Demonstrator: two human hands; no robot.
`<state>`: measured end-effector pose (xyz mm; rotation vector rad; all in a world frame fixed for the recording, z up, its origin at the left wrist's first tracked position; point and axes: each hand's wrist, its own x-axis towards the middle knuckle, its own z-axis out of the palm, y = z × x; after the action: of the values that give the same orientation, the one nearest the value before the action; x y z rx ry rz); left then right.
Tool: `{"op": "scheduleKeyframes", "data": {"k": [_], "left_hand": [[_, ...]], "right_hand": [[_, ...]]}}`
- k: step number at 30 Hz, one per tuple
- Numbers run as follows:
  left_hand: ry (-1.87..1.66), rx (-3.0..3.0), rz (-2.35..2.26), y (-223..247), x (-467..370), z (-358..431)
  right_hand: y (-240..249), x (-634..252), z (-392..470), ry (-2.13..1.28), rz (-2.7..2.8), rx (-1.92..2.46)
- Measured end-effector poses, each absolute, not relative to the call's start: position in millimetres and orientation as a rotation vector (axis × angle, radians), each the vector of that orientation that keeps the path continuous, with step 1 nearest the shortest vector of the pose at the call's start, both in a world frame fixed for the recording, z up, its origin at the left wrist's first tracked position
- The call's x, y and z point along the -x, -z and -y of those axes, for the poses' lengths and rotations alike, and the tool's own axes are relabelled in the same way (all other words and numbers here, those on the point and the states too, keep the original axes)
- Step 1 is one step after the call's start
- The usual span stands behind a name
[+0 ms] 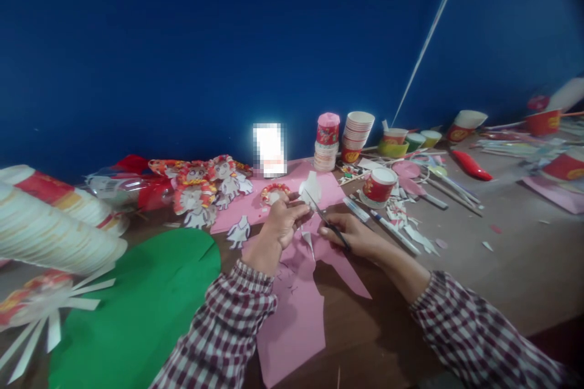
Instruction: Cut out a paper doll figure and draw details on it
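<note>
1. The white paper piece point(311, 189) is between the two hands, its lower edge at the fingertips of the left hand point(288, 219), which pinches it; the exact finger contact is too small to make out.
2. The right hand point(349, 234) grips the scissors point(332, 228), their blades pointing up and left to the white paper piece.
3. Directly below the grip, a pointed white scrap point(309, 244) lies over cut pink paper point(292, 322), which spreads toward the person.
4. Just left of the pinching fingers is a red-and-yellow trimmed disc point(275, 194), on a pink sheet point(333, 185) that runs behind the grip.
5. Farther left are a small outlined cutout point(239, 232) and a cluster of trimmed figures point(196, 185).
6. Left of the left forearm, nearer the person, lies a green sheet point(146, 310), with stacked paper cups point(55, 225) lying on their sides beyond its left edge.
7. Beyond the grip, slightly right, stand a pink-topped stack point(326, 140) and a taller cup stack point(358, 137).
8. Right of the grip are a red-and-white cup point(379, 185), a white marker point(396, 233) and paper scraps point(420, 237); a glossy red object point(472, 165) lies well apart, farther right.
</note>
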<state>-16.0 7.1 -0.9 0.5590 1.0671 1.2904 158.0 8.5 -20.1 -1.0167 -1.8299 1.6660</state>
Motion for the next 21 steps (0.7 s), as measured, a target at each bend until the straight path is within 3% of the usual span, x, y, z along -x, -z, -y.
{"op": "scheduleKeyframes", "data": {"k": [21], "left_hand": [[-1.285, -0.613, -1.058, -1.1, 15.6, -6.9]], "right_hand": [[21.1, -158.7, -8.8, -1.598, 1.917, 1.001]]}}
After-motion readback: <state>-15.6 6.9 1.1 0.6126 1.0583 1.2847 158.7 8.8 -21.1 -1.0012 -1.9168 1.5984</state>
